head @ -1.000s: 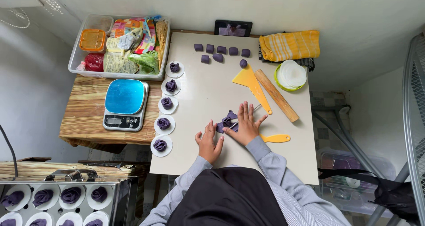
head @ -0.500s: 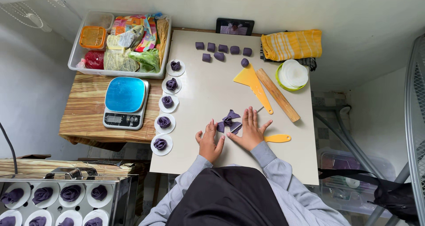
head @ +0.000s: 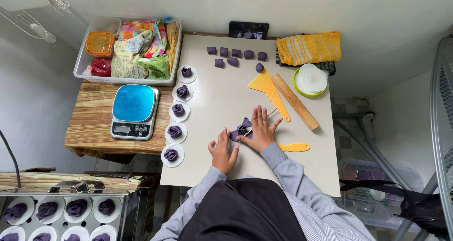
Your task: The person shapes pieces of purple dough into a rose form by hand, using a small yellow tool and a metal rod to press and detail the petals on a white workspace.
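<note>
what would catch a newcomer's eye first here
Both hands, the left hand and right hand, press on purple dough at the middle of the white table. Along its left edge runs a column of purple dough roses on white paper rounds, beside a blue kitchen scale.

Right hand (head: 260,132) slid off purple dough (head: 241,128), now flatter, apparently pressing its right edge.

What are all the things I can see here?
dough piece: one, purple, under the hands
dough lumps: eight, purple, far end of table
dough roses: five, purple, on white rounds, table's left edge
scraper: one, yellow, mid-table
rolling pin: one, wooden, beside scraper
scale: one, blue top, wooden side table
cloth: one, yellow, far corner
left hand: flat on table
right hand: flat on dough piece
</note>
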